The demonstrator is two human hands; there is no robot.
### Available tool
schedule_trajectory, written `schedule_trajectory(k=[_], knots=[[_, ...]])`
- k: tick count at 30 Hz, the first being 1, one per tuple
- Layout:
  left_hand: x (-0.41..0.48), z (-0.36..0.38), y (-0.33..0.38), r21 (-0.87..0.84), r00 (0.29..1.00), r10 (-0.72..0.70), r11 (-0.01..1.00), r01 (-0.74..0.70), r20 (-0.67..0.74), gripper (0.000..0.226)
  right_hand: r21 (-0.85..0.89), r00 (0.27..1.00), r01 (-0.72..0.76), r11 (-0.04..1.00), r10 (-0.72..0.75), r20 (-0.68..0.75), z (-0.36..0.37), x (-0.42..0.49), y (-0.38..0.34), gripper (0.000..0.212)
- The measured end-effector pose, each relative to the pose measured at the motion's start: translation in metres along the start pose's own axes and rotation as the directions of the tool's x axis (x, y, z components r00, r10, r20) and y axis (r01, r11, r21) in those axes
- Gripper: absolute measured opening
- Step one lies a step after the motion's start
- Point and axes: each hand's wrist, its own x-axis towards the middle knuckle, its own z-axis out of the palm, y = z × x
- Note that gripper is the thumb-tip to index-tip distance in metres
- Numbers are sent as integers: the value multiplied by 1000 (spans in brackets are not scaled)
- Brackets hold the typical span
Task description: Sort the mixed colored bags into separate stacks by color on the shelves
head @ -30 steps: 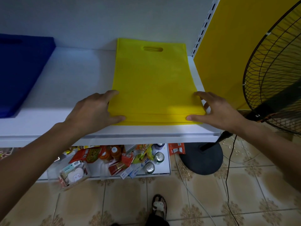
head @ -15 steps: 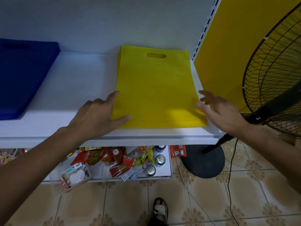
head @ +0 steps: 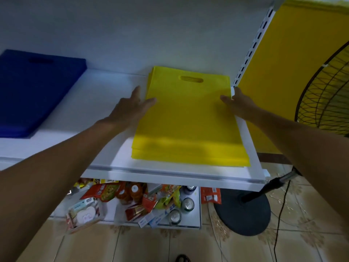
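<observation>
**Status: 2 colour stacks on shelf, yellow under both hands**

Progress. Shelf (head: 170, 177) carries 2 separate piles: blue stack (head: 34, 91) at far left and yellow stack (head: 188, 125) at right. They are well apart, with white board between them. No mixed pile and no loose bag is in view, so the sort looks close to finished. Whether more bags wait out of frame cannot be told. Judged step in hand: squaring the sides of the yellow pile.

Hands. Left hand (head: 128, 108) is spread and flat, with fingers straight on the shelf against the pile's left edge and thumb lying over the top bag. Right hand (head: 238, 104) mirrors it at the right edge, close to the slotted upright (head: 251, 52). Its thumb is on top and its fingers run beside the pile, tips partly hidden. Neither hand clamps anything; both only press.

Yellow stack. Several thin, flat bags lie with the handle slot (head: 191, 79) toward the back wall and the bottom edge toward the shelf front. Layers show at the front-left edge and back-left corner, so the bags are not flush. The fabric looks limp; judged likely to slide layer on layer if pushed from 1 side only.

Blue stack. Thicker, with fairly even edges and its slot also at the back.

Left to do (judgement): even up the yellow edges.
</observation>
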Motion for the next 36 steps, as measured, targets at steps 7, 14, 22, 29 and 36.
schedule_trajectory(k=[7,14,22,29,36], knots=[[27,9,8,-18,998,-37,999,36,-45,101,-32,999,45,998,-45,-20,7,25,-4,60],[32,15,7,79,999,18,997,-16,-28,113,65,995,102,993,-102,-3,13,32,6,55],[21,8,14,68,996,-82,994,85,-42,98,34,1000,2,999,-2,2,7,23,-10,68],[-17,12,7,177,1000,5,984,-1,-26,80,81,999,-35,996,35,2,17,4,-1,73],[-74,9,0,318,992,115,940,-126,53,92,-25,994,39,999,-41,-97,17,-58,7,57]])
